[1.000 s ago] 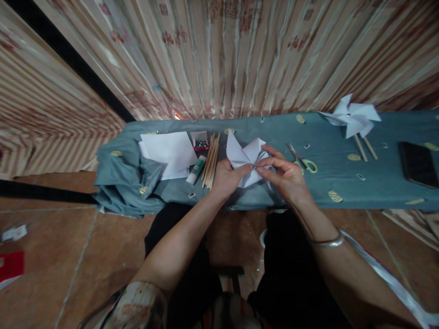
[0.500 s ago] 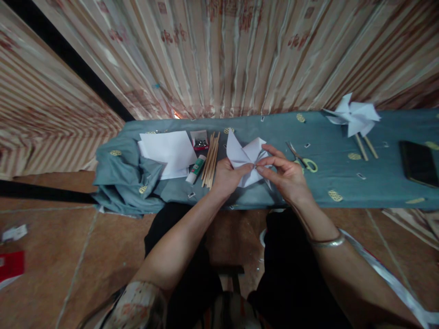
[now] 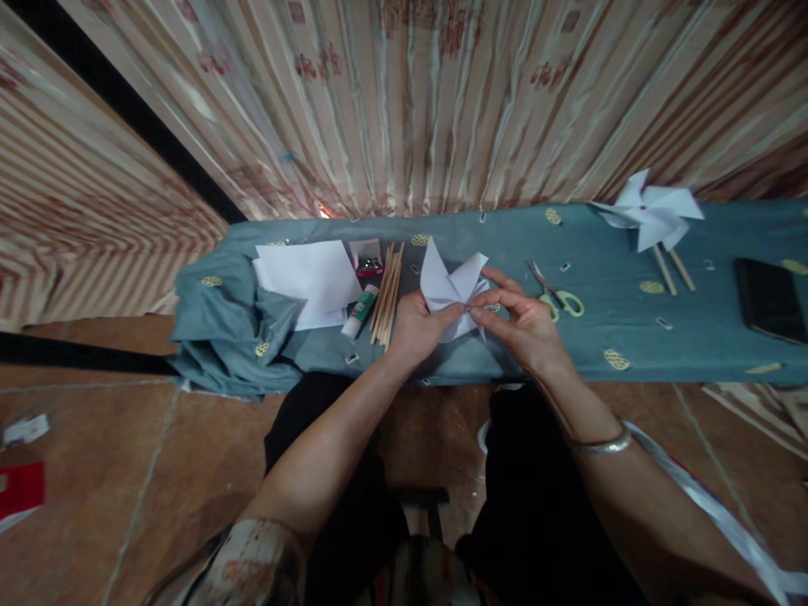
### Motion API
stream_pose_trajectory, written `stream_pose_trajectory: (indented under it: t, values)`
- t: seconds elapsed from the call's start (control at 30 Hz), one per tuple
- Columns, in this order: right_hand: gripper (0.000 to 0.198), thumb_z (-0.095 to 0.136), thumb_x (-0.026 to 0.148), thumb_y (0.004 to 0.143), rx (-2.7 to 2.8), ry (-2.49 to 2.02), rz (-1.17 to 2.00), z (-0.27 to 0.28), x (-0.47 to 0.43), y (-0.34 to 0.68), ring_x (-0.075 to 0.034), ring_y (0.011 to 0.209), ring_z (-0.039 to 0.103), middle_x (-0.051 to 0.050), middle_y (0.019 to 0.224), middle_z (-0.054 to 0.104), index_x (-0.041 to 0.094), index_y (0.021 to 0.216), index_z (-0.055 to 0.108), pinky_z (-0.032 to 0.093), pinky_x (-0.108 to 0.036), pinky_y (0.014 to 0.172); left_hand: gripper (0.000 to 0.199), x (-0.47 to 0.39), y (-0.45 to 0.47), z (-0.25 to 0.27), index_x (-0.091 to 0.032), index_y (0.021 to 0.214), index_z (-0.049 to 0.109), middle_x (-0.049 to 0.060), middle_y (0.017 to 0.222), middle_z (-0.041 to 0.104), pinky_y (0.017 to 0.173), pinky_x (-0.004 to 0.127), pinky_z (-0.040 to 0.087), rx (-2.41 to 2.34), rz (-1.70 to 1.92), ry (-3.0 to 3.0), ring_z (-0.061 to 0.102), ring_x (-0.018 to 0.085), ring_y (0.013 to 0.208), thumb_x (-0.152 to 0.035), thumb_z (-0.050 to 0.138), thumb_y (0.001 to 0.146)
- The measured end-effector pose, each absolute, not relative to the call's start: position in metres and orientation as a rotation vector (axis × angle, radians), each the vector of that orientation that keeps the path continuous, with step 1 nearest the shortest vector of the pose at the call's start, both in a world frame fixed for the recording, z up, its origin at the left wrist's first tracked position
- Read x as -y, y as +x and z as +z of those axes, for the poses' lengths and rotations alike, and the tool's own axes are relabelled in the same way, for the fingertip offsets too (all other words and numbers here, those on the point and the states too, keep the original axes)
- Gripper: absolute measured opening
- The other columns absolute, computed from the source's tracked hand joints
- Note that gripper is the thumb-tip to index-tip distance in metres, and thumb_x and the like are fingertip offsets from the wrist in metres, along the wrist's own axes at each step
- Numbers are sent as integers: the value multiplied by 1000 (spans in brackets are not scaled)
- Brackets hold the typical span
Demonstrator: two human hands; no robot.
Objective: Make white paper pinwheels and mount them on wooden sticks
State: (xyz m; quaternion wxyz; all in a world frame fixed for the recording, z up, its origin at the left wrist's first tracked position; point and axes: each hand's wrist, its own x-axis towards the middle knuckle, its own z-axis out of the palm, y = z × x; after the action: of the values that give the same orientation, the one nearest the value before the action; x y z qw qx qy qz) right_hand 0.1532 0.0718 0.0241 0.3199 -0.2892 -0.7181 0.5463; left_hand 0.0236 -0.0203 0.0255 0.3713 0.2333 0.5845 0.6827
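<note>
A white paper pinwheel [image 3: 465, 276] is held up over the cloth-covered table, its blades folded in toward the middle. My left hand [image 3: 422, 324] grips it from the left, thumb pressed near the centre. From the right, my right hand [image 3: 521, 324] pinches at the centre with thumb and index finger; whatever small thing lies between those tips is too small to make out. Left of the pinwheel lie several wooden sticks [image 3: 387, 295], a glue stick [image 3: 360, 311] and a small open box of metal pins [image 3: 368, 259]. Scissors [image 3: 558, 295] with light green handles rest to the right.
A stack of white paper [image 3: 309, 278] lies at the left on the blue-green cloth [image 3: 593, 252]. Finished-looking pinwheels [image 3: 653, 210] on sticks lie at the back right, near a black phone [image 3: 768, 296]. A striped curtain [image 3: 429, 109] hangs behind the table.
The pinwheel has turned and tilted slightly in my hands. My right hand's fingers have shifted a little at its centre, and both hands still hold it.
</note>
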Motion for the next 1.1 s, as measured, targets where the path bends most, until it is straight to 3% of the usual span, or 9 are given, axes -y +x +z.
stream_pose_trajectory:
  t: [0.3, 0.5, 0.77, 0.97, 1.1]
  values:
    - [23, 80, 46, 67, 1889, -763, 1422, 21, -72, 153, -28, 137, 43, -3, 137, 59, 26, 76, 74, 24, -46, 118, 29, 23, 21, 25, -12, 77, 74, 4, 76, 73, 71, 28, 50, -1331, 1739, 617, 64, 16, 70, -27, 83, 55]
    - [25, 79, 48, 67, 1906, -768, 1403, 18, -72, 152, -30, 137, 43, -4, 136, 59, 26, 76, 74, 26, -47, 117, 36, 25, 19, 25, -11, 75, 72, 3, 72, 72, 65, 27, 49, -1335, 1710, 625, 62, 15, 65, -33, 87, 50]
    - [26, 78, 48, 68, 1876, -782, 1388, 15, -68, 151, -31, 130, 51, -7, 135, 59, 25, 78, 72, 31, -49, 113, 37, 26, 17, 23, -12, 78, 73, 4, 75, 73, 69, 29, 51, -1344, 1754, 617, 63, 16, 68, -31, 87, 50]
    - [48, 83, 49, 60, 1780, -876, 1348, 7, -68, 148, -30, 129, 51, -10, 144, 49, 22, 97, 67, 39, -45, 109, 40, 27, 17, 23, -12, 79, 73, 5, 78, 74, 70, 30, 51, -1326, 1750, 586, 65, 18, 70, -34, 89, 49]
    - [73, 85, 52, 56, 1702, -882, 1419, 6, -67, 144, -29, 125, 54, -13, 134, 57, 21, 117, 59, 42, -44, 107, 38, 28, 16, 24, -12, 79, 73, 5, 77, 74, 67, 28, 51, -1321, 1757, 566, 64, 16, 68, -32, 88, 50]
